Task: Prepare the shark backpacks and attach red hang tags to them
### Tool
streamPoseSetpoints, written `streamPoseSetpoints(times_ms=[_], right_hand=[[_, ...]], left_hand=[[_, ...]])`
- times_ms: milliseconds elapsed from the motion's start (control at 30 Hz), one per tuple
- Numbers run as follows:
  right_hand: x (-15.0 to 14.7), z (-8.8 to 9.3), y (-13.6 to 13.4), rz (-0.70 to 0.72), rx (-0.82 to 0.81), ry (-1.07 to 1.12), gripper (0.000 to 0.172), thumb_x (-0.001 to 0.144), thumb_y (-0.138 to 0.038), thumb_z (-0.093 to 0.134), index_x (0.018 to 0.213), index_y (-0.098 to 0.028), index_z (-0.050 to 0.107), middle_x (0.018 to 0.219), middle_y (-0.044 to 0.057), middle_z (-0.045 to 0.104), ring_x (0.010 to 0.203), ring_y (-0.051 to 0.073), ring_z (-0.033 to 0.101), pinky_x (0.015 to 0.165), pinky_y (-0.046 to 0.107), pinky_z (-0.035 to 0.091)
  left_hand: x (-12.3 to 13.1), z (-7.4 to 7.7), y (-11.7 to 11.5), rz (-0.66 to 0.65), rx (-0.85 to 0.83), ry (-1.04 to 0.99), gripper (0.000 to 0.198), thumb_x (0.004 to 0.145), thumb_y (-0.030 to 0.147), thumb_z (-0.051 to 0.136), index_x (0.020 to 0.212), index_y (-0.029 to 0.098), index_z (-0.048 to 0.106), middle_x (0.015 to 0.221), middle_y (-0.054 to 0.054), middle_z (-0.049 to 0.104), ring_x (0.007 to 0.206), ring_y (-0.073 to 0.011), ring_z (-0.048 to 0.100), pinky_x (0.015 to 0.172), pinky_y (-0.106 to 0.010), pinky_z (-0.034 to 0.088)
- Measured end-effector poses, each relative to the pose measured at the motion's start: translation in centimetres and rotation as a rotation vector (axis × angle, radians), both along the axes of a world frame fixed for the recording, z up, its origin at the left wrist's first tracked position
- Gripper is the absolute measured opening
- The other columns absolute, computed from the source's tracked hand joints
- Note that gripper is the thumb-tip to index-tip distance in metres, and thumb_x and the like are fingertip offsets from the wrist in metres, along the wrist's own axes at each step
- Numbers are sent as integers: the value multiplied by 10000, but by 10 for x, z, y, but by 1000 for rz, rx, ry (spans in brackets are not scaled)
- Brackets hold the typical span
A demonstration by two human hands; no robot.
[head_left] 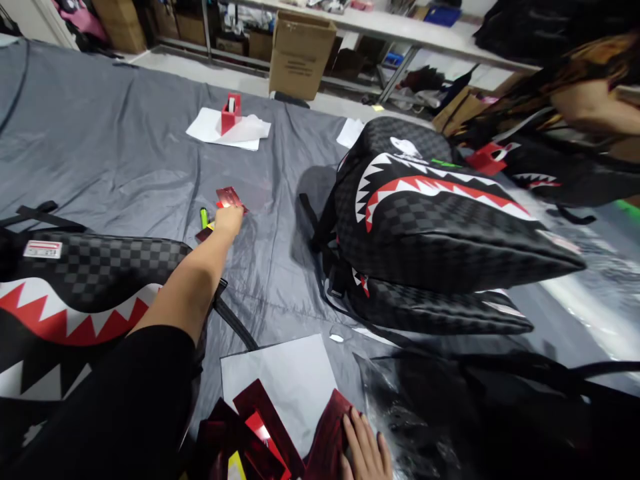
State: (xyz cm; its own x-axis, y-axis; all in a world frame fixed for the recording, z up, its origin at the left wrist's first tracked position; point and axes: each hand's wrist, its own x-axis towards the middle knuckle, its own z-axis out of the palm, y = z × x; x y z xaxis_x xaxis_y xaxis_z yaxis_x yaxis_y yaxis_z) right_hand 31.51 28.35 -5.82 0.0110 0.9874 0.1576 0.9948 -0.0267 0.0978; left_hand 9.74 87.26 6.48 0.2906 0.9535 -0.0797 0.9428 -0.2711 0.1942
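Note:
My left hand (229, 220) is stretched far forward, its fingers closed on a small red packet (230, 196) over the grey cloth. Beside it lie a green marker (204, 217) and a small dark red piece. At the bottom, my right hand (367, 445) rests with fingers spread on a dark red pouch (327, 427). More dark red and bright red pieces (263, 430) lie left of that hand, partly over a white sheet (285, 380). A checkered backpack with shark teeth (80, 293) lies under my left arm.
Two stacked shark-teeth backpacks (430, 213) stand at the right. Clear plastic with a black item (450, 413) lies in front of them. Farther back are a red tape dispenser (231, 113) on papers, a cardboard box (301, 57) and another person's arm (595, 107) at the upper right.

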Motion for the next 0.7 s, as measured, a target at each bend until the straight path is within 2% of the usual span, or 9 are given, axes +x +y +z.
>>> streamPoseSetpoints(times_ms=[167,233,300,400,467,533,600,667,700], right_hand=[[-11,7,7,-37,34,60,680,974,-282,358,1614,-221,135,1579,111,372,1420,284,403,1190,501,194],[-14,7,8,-55,35,78,675,983,-289,342,1615,-238,112,1589,100,357,1434,273,383,1197,512,181],[-15,4,9,-65,35,94,665,989,-297,333,1614,-243,113,1593,97,349,1443,270,368,1196,523,181],[-16,-2,12,-79,35,115,607,995,-308,320,1591,-224,236,1587,99,362,1451,268,350,1189,524,195],[-19,-1,17,-96,39,136,554,997,-305,304,1538,-203,368,1571,105,390,1453,265,341,1180,519,212],[-25,9,23,-123,29,174,516,996,-302,298,1463,-181,480,1541,123,433,1442,271,348,1165,516,234],[-37,30,28,-181,-13,236,486,993,-298,310,1396,-160,544,1494,147,483,1398,281,396,1139,501,269],[-50,56,32,-312,-93,321,458,993,-284,334,1374,-142,546,1441,164,524,1317,277,468,1091,449,322],[-55,68,33,-441,-127,371,452,1000,-303,359,1388,-140,524,1419,162,535,1276,278,492,1066,420,344]], left_hand=[[1,41,-50,-43,88,-152,347,949,167,443,1203,207,677,1081,-141,717,1048,-276,673,893,-378,510],[-10,60,-77,-111,56,-380,304,924,186,485,1142,201,698,1052,-96,731,1015,-246,676,886,-344,507],[-27,76,-112,-217,-63,-653,256,879,190,522,1055,153,703,986,-68,739,942,-211,683,868,-308,512],[-65,90,-181,-344,-329,-888,248,859,262,539,1005,121,681,873,-40,739,818,-187,692,800,-288,539],[-97,92,-237,-373,-410,-894,265,861,314,549,1002,138,687,897,-38,747,836,-194,700,802,-295,550],[-130,91,-295,-373,-370,-829,265,879,322,544,1021,168,706,995,-41,754,925,-200,704,862,-303,548],[-160,91,-353,-355,-281,-771,278,928,309,502,1075,203,714,1084,-34,746,1005,-192,696,924,-300,538],[-182,97,-405,-337,-170,-744,301,974,306,461,1128,231,707,1150,-25,732,1071,-183,683,971,-299,530],[-189,101,-428,-324,-102,-723,308,988,304,448,1150,241,703,1185,-21,720,1099,-181,675,982,-300,530]])
